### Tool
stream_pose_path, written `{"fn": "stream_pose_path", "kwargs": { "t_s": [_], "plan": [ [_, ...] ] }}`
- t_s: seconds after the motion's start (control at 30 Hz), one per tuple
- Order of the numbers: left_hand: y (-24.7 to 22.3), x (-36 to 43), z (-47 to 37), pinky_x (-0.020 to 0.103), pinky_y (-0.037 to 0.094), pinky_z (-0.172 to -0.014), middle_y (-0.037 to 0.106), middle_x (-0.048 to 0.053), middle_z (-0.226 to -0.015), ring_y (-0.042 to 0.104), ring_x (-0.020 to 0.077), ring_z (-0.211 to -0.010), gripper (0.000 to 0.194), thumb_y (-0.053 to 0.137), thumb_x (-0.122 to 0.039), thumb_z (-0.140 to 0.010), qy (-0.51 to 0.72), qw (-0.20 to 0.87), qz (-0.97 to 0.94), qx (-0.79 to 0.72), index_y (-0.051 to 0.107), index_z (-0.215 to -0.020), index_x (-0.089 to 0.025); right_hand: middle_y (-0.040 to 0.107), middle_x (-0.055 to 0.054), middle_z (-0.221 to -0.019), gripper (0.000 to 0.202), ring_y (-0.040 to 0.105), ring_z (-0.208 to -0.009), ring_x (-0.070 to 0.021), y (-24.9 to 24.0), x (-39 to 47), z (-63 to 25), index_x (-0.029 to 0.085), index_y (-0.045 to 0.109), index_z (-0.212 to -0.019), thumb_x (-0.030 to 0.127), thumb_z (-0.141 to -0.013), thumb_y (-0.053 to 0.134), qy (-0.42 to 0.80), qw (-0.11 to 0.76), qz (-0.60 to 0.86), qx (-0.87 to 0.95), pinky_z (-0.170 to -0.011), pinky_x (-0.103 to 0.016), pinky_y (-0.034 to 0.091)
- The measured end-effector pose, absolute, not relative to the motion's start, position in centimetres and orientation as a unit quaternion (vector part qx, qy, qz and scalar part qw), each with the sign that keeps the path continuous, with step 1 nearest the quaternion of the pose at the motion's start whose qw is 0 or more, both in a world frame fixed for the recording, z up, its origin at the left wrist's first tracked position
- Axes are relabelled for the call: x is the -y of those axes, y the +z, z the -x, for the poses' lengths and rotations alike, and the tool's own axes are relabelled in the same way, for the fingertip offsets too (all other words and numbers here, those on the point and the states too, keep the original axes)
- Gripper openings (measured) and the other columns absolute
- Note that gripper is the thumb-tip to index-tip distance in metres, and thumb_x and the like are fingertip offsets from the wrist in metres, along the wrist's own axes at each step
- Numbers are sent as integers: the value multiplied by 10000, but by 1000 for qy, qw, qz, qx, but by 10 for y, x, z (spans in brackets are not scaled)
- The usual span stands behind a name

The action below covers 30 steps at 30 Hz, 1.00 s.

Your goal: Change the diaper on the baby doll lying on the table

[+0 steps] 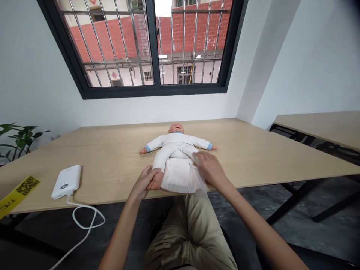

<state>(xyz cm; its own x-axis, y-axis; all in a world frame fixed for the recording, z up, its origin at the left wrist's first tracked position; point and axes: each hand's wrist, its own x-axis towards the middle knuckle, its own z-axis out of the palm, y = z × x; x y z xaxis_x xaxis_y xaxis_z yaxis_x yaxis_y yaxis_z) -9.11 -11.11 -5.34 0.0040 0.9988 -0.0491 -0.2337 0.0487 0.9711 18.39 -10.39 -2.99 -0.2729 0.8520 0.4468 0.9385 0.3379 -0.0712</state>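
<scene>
A baby doll (pixel 176 128) lies on its back on the table, head toward the window and arms spread. It wears a white garment (pixel 177 139) with blue cuffs, its lower flaps parted at the belly. A white diaper (pixel 178 174) covers the hips and reaches the table's near edge. By the doll's bare leg (pixel 155 182), my left hand (pixel 144 182) is closed on the garment's lower edge, thumb on top. My right hand (pixel 209 167), slightly blurred, has its fingers curled at the garment's other flap, beside the diaper. Its fingertips are partly hidden.
On the wooden table (pixel 112 150), a white power bank (pixel 66 182) with a white cable (pixel 88 227) lies at the left. A yellow label (pixel 18 197) is at the far left edge, near a plant (pixel 21 138). Behind is a barred window (pixel 156 45); another table (pixel 323 125) stands right.
</scene>
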Motion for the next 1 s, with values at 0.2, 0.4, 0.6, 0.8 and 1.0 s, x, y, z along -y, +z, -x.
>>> {"fn": "stream_pose_path", "kwargs": {
  "t_s": [0.2,0.4,0.6,0.8,1.0],
  "plan": [
    [-58,113,82,196,484,-669,687,1,-829,632,132,-762,353,790,-356,-578,553,584,-387,-451,620,-832,-180,478,-119,-1423,680,418,-1337,-233,-50,118,-178,199,473,-1380,-36,-743,447,-89,143,413,895,-1141,-467,271],
    [-52,113,70,210,504,-745,702,36,-1000,646,152,-890,358,757,-372,-646,562,607,-366,-427,640,-923,-179,487,-109,-1426,705,415,-1344,-258,-49,117,-179,234,510,-1353,49,-679,599,-39,142,391,908,-1165,-515,190],
    [-58,104,71,278,470,-883,669,54,-1094,616,209,-1046,426,700,-400,-705,562,547,-423,-454,546,-1050,-204,672,-68,-1179,476,609,-1095,-224,-24,108,-168,211,648,-1143,39,-728,493,72,269,413,867,-1024,-404,406],
    [-56,77,74,335,391,-1030,561,74,-1315,506,228,-1236,488,620,-347,-775,539,425,-586,-431,485,-1228,-224,655,-61,-1220,327,599,-1114,-243,13,50,-168,189,670,-1126,239,-853,495,189,367,345,843,-1019,-384,421],
    [-29,26,73,418,414,-984,604,105,-1055,520,316,-1116,297,745,-396,-641,403,247,-755,-454,595,-766,-172,657,-46,-1229,385,573,-1175,-277,28,-4,-161,191,664,-1178,391,-870,547,266,376,377,804,-1053,-447,396]
  ]
}}
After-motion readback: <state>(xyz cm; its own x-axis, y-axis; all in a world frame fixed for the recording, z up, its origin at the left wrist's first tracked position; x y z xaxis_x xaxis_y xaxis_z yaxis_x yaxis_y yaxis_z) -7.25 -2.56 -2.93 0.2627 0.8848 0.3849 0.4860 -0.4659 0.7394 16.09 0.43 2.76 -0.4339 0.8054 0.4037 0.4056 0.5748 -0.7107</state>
